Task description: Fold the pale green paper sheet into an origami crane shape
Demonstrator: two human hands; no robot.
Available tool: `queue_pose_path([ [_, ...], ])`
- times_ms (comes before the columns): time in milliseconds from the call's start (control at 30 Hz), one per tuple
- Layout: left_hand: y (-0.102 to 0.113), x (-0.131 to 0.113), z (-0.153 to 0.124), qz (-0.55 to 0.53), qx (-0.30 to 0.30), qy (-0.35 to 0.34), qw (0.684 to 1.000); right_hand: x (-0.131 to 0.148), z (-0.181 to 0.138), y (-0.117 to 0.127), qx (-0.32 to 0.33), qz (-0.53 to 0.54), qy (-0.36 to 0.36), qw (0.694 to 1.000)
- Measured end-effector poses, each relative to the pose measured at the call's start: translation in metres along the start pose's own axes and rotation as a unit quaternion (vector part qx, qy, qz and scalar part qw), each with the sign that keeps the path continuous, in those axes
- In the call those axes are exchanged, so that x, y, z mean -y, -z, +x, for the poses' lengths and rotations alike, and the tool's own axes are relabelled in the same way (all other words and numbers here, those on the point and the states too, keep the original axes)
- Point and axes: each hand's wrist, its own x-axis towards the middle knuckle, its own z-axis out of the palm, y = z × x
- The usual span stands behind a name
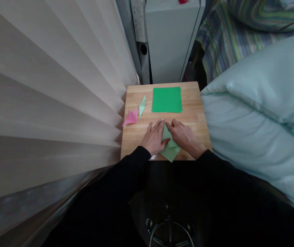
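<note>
A light green sheet of origami paper (171, 153), partly folded, lies at the near edge of the small wooden table. My left hand (154, 139) lies flat along the paper's left side, its fingers stretched forward and its thumb on the fold. From the right, my right hand (181, 133) presses its index fingertip near the paper's far point, with its other fingers curled in. Both hands cover parts of the paper's side edges. Beyond my left hand are a folded pale green paper piece (142, 106) and a folded pink paper piece (131, 117).
A stack of bright green paper (167, 99) lies at the back of the wooden table (193, 118). A pleated curtain (59, 85) borders the left side, a grey cabinet (171, 44) stands behind, and pale blue bedding (252, 113) is at the right. Below is a chair's metal ring (171, 221).
</note>
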Motion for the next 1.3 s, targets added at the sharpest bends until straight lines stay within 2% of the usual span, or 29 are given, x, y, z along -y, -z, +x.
queue_pose_path([
  [533,0.001,-0.004,-0.003,0.054,-0.002,-0.015,0.998,0.01,-0.032,0.009,0.038,-0.021,-0.008,0.999],
  [1300,-0.001,-0.006,-0.004,0.068,-0.006,-0.006,0.998,0.009,-0.035,0.019,0.059,-0.026,-0.027,0.998],
])
